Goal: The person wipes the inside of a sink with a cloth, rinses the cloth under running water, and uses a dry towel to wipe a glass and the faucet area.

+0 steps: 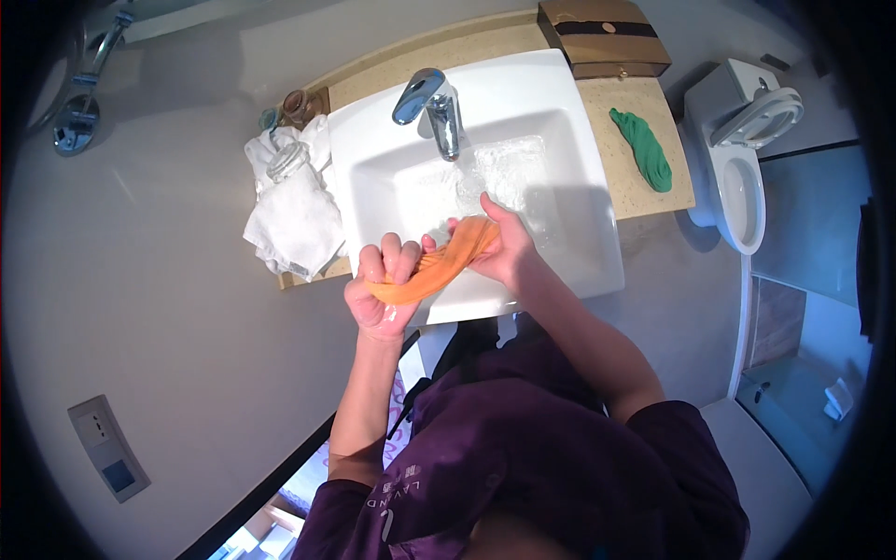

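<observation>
An orange cloth (444,269), bunched lengthwise, is stretched between my two hands over the near part of a white washbasin (588,231). My left hand (385,283) is closed around its left end, and the skin looks wet. The other end lies in my right hand (507,248), with the thumb raised and the fingers partly behind the cloth. Water (490,168) lies in the basin under a chrome faucet (444,115). A twisted green cloth (644,150) rests on the stone counter (602,105) to the right.
White towels (297,217) with a glass (287,162) on them lie left of the basin, near a brown glass cup (299,106). A brown drawer box (605,42) stands at the back right. Beyond the counter is a toilet (742,189). A shower head (77,124) hangs at upper left.
</observation>
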`<move>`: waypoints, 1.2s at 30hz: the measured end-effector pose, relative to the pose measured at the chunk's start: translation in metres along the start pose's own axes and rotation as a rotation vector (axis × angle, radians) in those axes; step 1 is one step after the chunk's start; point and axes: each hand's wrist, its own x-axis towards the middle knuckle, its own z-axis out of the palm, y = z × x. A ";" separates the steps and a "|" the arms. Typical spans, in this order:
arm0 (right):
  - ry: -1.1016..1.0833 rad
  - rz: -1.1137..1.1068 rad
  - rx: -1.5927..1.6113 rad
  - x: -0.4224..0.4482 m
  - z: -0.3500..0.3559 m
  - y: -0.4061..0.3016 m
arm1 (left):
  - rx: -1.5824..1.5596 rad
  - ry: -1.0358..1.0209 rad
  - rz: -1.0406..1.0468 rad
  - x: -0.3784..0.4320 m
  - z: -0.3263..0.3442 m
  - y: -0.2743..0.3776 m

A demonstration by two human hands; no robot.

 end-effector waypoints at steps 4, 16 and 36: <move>0.133 -0.233 0.000 0.011 -0.007 0.003 | -0.166 0.339 0.102 0.021 -0.028 0.012; -0.260 -0.015 -0.020 -0.030 0.010 0.031 | -0.096 0.338 -0.374 0.042 -0.076 -0.081; 0.174 -0.553 -1.592 0.001 -0.060 -0.026 | 1.548 0.112 -0.653 0.115 -0.079 -0.095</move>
